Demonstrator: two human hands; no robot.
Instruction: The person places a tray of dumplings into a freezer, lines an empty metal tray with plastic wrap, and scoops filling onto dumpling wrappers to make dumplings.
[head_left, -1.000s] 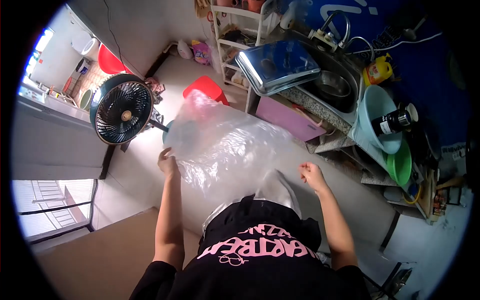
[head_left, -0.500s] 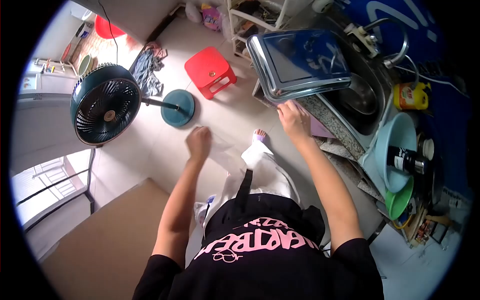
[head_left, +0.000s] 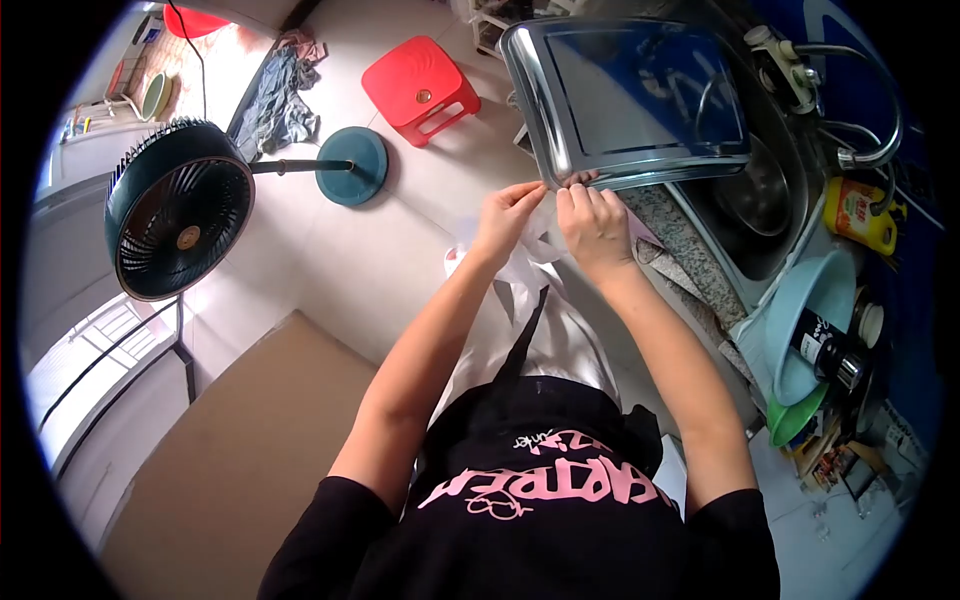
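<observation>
My left hand [head_left: 508, 226] is closed, its thumb and fingers pinching the top of a thin, see-through plastic bag [head_left: 522, 264]. Close beside it, my right hand [head_left: 598, 232] has its fingers curled in a pinch at the bag's upper edge; the exact grip is hidden behind the fingers. The bag hangs crumpled below the hands, in front of my white trousers. Just beyond both hands, a shiny rectangular metal tray [head_left: 640, 95] rests over the counter edge and part of the sink [head_left: 745, 250].
A green fan [head_left: 185, 215] stands on the left, with a red stool [head_left: 420, 90] ahead and crumpled clothes [head_left: 280, 105] on the floor. To the right are a faucet [head_left: 850, 155], a yellow bottle [head_left: 862, 215] and a blue basin [head_left: 835, 285]. A brown board [head_left: 240, 430] lies lower left.
My left hand has moved right and upward, bringing the plastic with it, and now meets my right hand near the tray. The view has shifted slightly.
</observation>
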